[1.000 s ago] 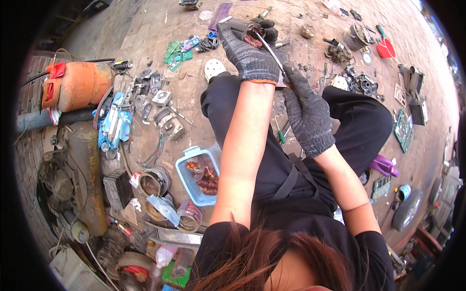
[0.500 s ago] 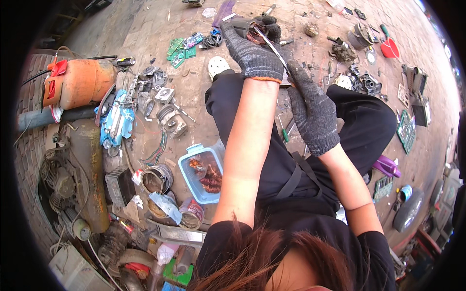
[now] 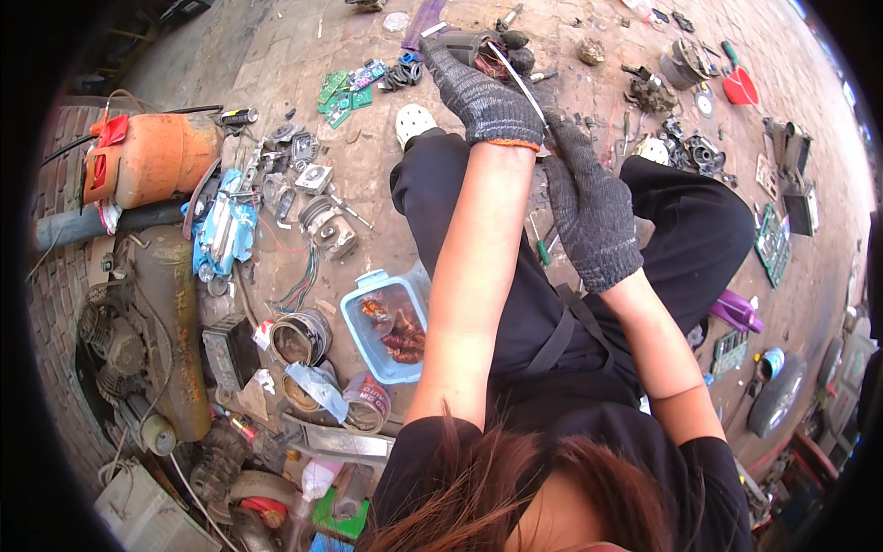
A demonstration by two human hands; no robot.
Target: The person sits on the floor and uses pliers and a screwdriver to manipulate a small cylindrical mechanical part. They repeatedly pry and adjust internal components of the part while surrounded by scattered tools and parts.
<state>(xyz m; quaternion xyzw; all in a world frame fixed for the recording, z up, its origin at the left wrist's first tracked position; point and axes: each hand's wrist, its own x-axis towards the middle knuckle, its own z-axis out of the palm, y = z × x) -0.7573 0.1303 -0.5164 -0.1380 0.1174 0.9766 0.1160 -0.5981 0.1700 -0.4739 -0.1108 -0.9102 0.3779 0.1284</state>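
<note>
My left hand [image 3: 486, 99], in a dark grey knitted glove with an orange cuff edge, is closed around a dark, rounded motor part [image 3: 467, 43] with reddish copper windings in its opening. In my right hand [image 3: 593, 207], gloved alike, lies a long thin metal tool [image 3: 521, 81], gripped at its near end. Its handle is hidden in the glove, so its exact kind does not show. The tool slants up to the left, its far end at the opening with the windings. Both hands are above the ground, beyond my bent knees.
A blue plastic tub [image 3: 368, 357] of copper scraps stands left of my legs. Green circuit boards [image 3: 340, 99] lie beyond it. Further left are an orange gas cylinder [image 3: 156, 158] and opened tins [image 3: 299, 338]. Metal parts and a red scoop [image 3: 739, 87] lie to the right.
My right hand and the metal tool have shifted slightly up and away from me. My left hand keeps its grip on the motor part, nearly in the same place.
</note>
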